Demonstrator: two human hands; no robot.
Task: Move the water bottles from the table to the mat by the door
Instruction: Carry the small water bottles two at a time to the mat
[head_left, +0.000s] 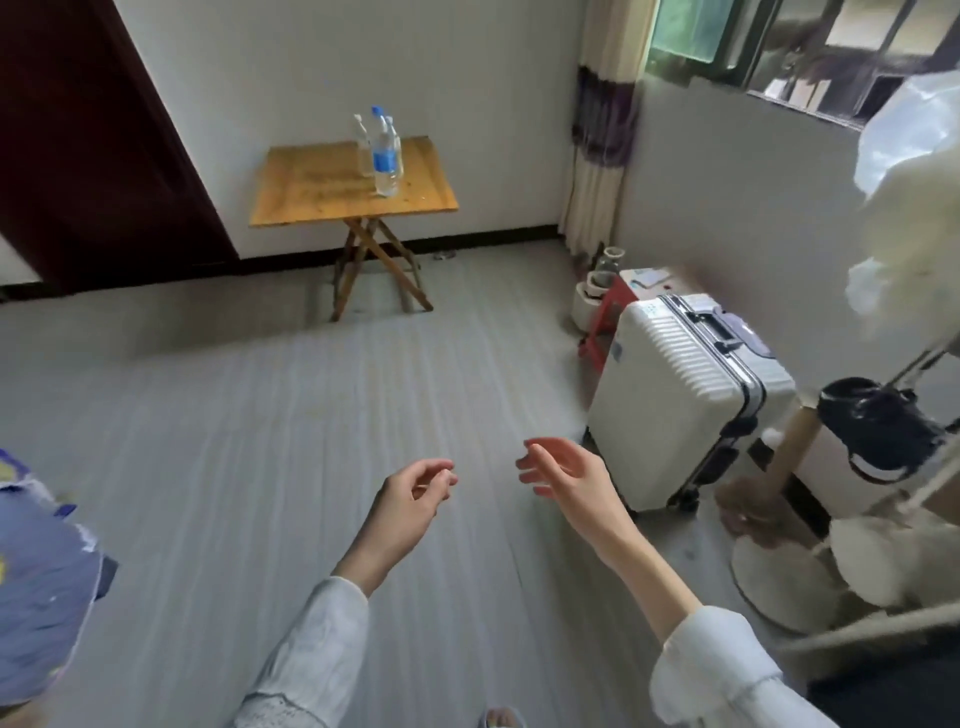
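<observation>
Three clear water bottles stand close together on a small wooden folding table (311, 187) against the far wall. The front bottle (385, 156) has a blue cap and blue label; a bottle (362, 143) with a white cap stands behind it to the left, and a third bottle (398, 148) is partly hidden behind it on the right. My left hand (410, 499) and my right hand (566, 475) are held out low in front of me, far from the table. Both hold nothing, fingers loosely curled and apart. No mat is in view.
A dark red door (93, 156) is at the far left. A white suitcase (680, 400) stands on the right beside a red stool (608, 317), a standing fan (914, 218) and a black bin (878, 426). Blue bedding (41, 582) lies at the near left. Grey floor (291, 415) stretches toward the table.
</observation>
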